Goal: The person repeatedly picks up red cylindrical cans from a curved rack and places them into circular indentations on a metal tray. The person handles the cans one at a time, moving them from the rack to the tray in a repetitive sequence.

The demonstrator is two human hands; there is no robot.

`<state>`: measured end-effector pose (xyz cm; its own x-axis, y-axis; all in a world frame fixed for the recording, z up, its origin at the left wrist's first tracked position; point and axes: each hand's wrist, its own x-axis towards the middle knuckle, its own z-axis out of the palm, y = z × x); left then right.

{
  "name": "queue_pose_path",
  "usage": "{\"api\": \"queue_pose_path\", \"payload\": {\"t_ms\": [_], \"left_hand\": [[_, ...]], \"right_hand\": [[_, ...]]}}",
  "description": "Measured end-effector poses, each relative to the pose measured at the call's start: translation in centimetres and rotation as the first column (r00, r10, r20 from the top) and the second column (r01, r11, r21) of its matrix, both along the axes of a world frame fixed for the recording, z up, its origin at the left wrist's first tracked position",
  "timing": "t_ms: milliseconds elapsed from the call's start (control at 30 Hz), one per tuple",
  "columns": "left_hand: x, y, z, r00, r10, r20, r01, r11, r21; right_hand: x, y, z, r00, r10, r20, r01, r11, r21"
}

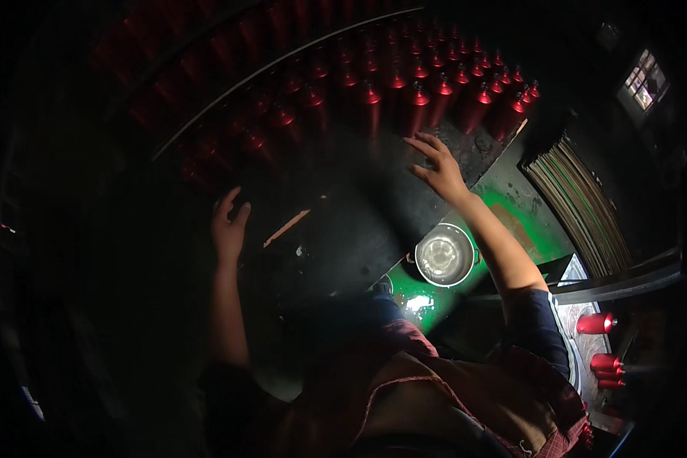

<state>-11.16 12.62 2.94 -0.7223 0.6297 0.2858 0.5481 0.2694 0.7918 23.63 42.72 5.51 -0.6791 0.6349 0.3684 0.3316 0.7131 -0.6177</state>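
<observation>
Rows of shiny red metal bottles [416,111] with narrow necks stand packed along the far side of a dark table [336,229]. My right hand [439,168] reaches over the table just short of the front row, fingers apart and nothing in it. One bottle in that row stands just beyond its fingertips; whether they touch it I cannot tell. Over the table's left part is my left hand [229,221], thumb and fingers apart, holding nothing. Deep shadow hides the bottles at the far left.
On the wet green floor [504,206] beside the table sits a metal pot [444,256] with side handles. A stack of flat sheets [576,206] stands to the right. More red bottles [595,324] are at the lower right. A scrap strip [286,227] lies on the table.
</observation>
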Motion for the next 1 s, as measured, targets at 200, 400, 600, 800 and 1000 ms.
{"api": "queue_pose_path", "payload": {"t_ms": [200, 400, 600, 800, 1000], "left_hand": [[-5.9, 16.7, -2.1, 0.954, 0.047, -0.295, -0.107, 0.976, -0.192], [-8.5, 21.2, -4.4, 0.884, 0.217, -0.413, -0.263, 0.963, -0.056], [-8.9, 17.7, -4.5, 0.892, 0.15, -0.427, -0.105, 0.986, 0.127], [-3.3, 12.4, -3.2, 0.765, -0.086, 0.638, -0.23, 0.889, 0.396], [11.9, 18.2, -3.5, -0.242, -0.699, 0.672, -0.123, 0.71, 0.694]], "right_hand": [[-18.5, 13.6, 0.0, 0.978, 0.011, 0.207, -0.052, 0.98, 0.19], [-21.8, 17.6, -3.1, 0.996, 0.008, 0.089, -0.023, 0.985, 0.172], [-19.2, 15.6, -2.7, 1.0, 0.022, 0.007, -0.023, 0.994, 0.11], [-5.7, 5.9, -3.0, 0.821, -0.379, -0.427, 0.211, 0.896, -0.39], [10.5, 2.7, -1.6, 0.32, -0.657, -0.682, -0.653, 0.369, -0.662]]}}
